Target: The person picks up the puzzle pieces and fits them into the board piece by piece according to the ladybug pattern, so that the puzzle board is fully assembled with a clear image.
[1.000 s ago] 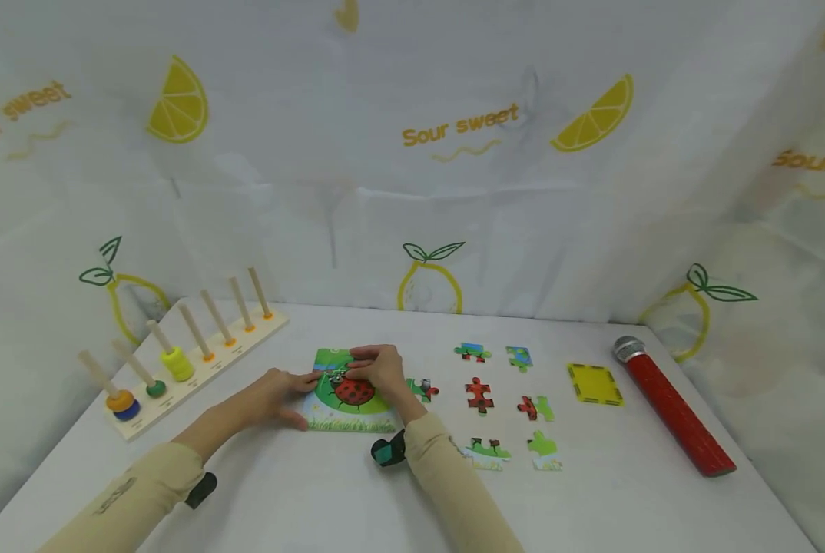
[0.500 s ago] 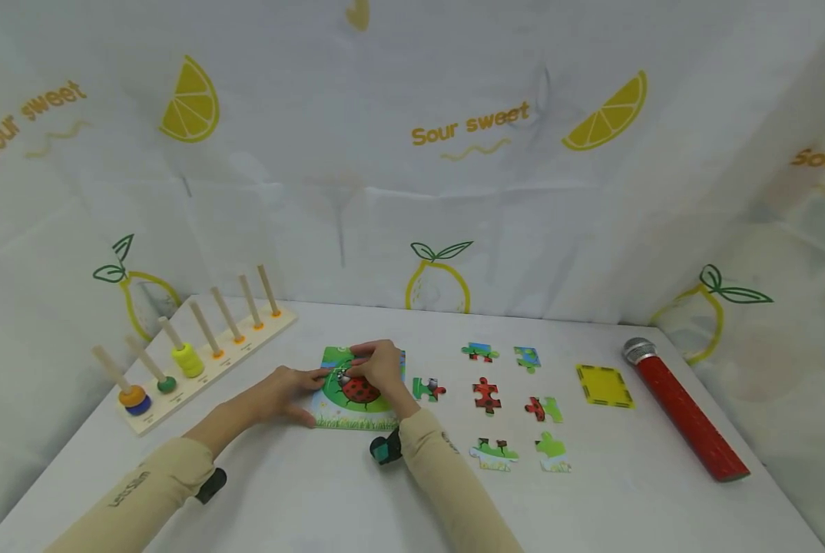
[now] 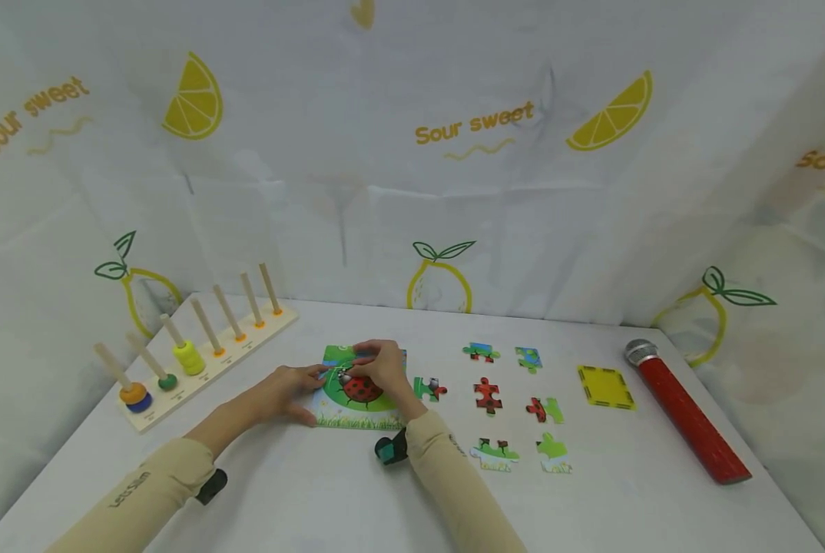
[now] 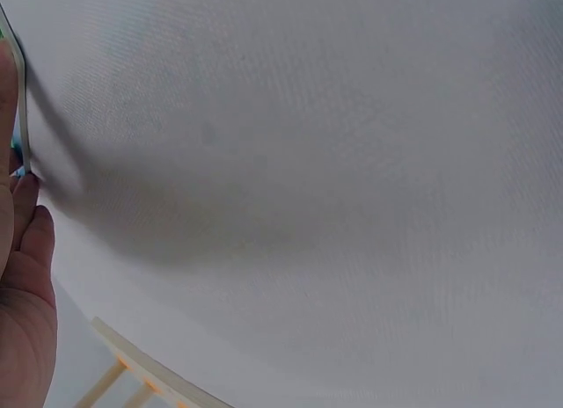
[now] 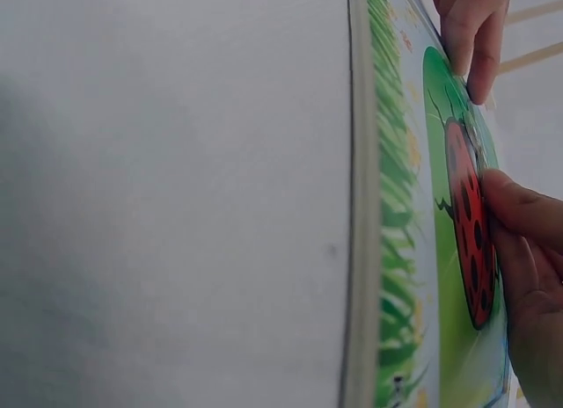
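A ladybug puzzle board (image 3: 360, 422) lies flat on the white table in the head view. My left hand (image 3: 277, 393) is at its left side, fingertips touching the upper left of the picture and thumb by the lower left edge. My right hand (image 3: 385, 370) reaches over the upper part, thumb and fingers pinching a puzzle piece (image 5: 476, 140) low against the picture near the ladybug's head. Much of that piece is hidden by the fingers. Just right of the board lies a loose green and red jigsaw piece (image 3: 429, 389).
Several loose jigsaw pieces, including a red spotted one (image 3: 488, 395), are spread to the right. Beyond them lie a yellow square tile (image 3: 606, 386) and a red toy microphone (image 3: 689, 415). A wooden peg counter (image 3: 208, 367) stands at the left.
The view has turned slightly left, so everything sits a little further right. Both hands stay at the upper part of the board, with only small finger shifts.
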Motion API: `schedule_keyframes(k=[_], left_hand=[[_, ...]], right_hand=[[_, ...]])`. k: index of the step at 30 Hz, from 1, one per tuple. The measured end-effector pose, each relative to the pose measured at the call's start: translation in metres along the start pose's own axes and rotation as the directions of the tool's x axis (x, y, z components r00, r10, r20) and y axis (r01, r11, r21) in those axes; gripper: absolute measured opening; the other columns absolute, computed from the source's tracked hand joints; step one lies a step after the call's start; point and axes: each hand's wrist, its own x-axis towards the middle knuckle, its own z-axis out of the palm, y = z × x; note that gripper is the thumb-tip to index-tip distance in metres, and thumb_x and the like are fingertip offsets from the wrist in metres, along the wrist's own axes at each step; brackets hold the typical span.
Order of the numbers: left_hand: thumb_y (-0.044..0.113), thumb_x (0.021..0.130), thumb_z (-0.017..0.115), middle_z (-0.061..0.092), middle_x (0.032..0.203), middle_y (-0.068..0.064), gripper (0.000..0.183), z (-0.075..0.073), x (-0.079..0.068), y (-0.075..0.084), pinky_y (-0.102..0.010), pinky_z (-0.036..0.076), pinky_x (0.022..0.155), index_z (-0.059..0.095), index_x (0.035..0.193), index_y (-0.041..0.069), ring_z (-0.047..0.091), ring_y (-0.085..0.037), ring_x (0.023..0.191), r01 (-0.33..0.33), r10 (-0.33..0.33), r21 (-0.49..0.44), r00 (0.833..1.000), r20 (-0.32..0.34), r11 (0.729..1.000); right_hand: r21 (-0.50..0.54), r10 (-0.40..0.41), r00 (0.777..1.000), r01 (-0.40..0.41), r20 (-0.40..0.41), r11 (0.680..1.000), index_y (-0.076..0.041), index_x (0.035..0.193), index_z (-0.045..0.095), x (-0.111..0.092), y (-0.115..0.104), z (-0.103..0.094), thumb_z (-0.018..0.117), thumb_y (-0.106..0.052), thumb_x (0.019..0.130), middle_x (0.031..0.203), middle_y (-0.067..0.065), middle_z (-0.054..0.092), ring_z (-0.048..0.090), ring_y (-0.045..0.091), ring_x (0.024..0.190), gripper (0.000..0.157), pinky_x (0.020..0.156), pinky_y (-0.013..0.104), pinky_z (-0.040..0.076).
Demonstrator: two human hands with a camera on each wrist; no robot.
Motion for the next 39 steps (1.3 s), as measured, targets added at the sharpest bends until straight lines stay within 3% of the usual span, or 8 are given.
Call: schedule_keyframes(k=[7, 17, 24, 32, 39], left_hand=[[0.026, 0.068, 0.084, 0.052, 0.132, -0.027, 0.067, 0.000, 0.001, 0.002, -0.050, 0.045, 0.096, 0.061, 0.116, -0.014, 0.052, -0.043, 0.119, 0.019, -0.019, -0.021, 1.000, -0.003, 1.000], [0.026, 0.069, 0.084, 0.052, 0.132, -0.027, 0.066, -0.001, -0.001, 0.001, -0.050, 0.045, 0.096, 0.062, 0.116, -0.014, 0.052, -0.042, 0.119, 0.015, -0.016, -0.045, 1.000, -0.017, 0.999], [0.026, 0.068, 0.084, 0.052, 0.131, -0.028, 0.066, 0.000, -0.004, 0.000, -0.050, 0.045, 0.096, 0.062, 0.114, -0.014, 0.052, -0.042, 0.119, 0.008, -0.011, -0.074, 0.999, -0.030, 0.997], [0.027, 0.066, 0.085, 0.054, 0.129, -0.028, 0.065, 0.000, -0.004, 0.001, -0.048, 0.048, 0.093, 0.064, 0.112, -0.013, 0.054, -0.043, 0.116, -0.008, 0.007, -0.016, 0.999, -0.039, 1.000], [0.027, 0.066, 0.084, 0.053, 0.131, -0.028, 0.066, 0.001, -0.003, 0.002, -0.049, 0.047, 0.094, 0.063, 0.113, -0.014, 0.053, -0.043, 0.117, 0.002, -0.003, -0.021, 0.999, -0.032, 1.000]], right_hand=[[-0.032, -0.002, 1.000, 0.002, 0.007, 0.999, 0.005, 0.101, 0.071, 0.000, -0.004, -0.002, 0.078, 0.009, 0.072, 0.086, 0.019, 0.072, 0.071, 0.027, 0.080, 0.030, 0.076, 0.032, 0.057], [-0.033, -0.039, 0.999, 0.040, 0.029, 0.999, 0.006, 0.103, 0.070, 0.000, -0.006, -0.002, 0.077, 0.010, 0.073, 0.089, 0.021, 0.071, 0.071, 0.028, 0.082, 0.031, 0.074, 0.031, 0.057], [0.114, -0.054, 0.995, 0.044, 0.083, 0.992, 0.012, 0.109, 0.065, -0.002, -0.001, -0.004, 0.072, 0.014, 0.075, 0.104, 0.026, 0.067, 0.068, 0.034, 0.091, 0.035, 0.076, 0.032, 0.057], [0.220, -0.036, 0.990, 0.006, 0.135, 0.976, 0.011, 0.120, 0.058, -0.005, -0.002, -0.034, 0.068, 0.011, 0.081, 0.120, 0.027, 0.060, 0.063, 0.036, 0.105, 0.040, 0.086, 0.034, 0.054], [0.163, -0.012, 0.992, -0.009, 0.128, 0.987, 0.008, 0.123, 0.058, -0.008, -0.001, -0.074, 0.066, 0.005, 0.086, 0.126, 0.022, 0.058, 0.063, 0.031, 0.106, 0.038, 0.088, 0.034, 0.053]])
